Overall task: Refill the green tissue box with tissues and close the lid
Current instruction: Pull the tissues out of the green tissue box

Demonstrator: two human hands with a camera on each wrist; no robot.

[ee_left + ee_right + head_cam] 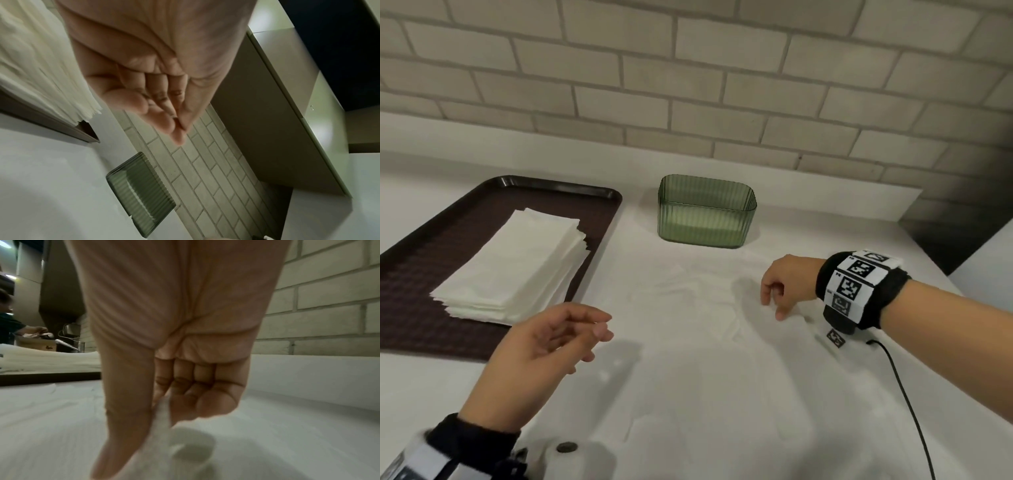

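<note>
Green tissue box point(707, 216): stands open and seemingly empty at the back of the white bench point(705, 394); lid not in view.

Tissues point(517, 263): stacked on the brown tray point(424, 270), left of the box; none loaded yet. Refilling and closing both remain.

Left hand point(544, 346): grip loose, fingers relaxed, holding nothing, just beside the stack's near corner.

Right hand point(787, 284): thumb and forefinger pinched on a single white sheet point(164, 415), probably a tissue lying flat on the bench, near the box and in front of it.
</note>
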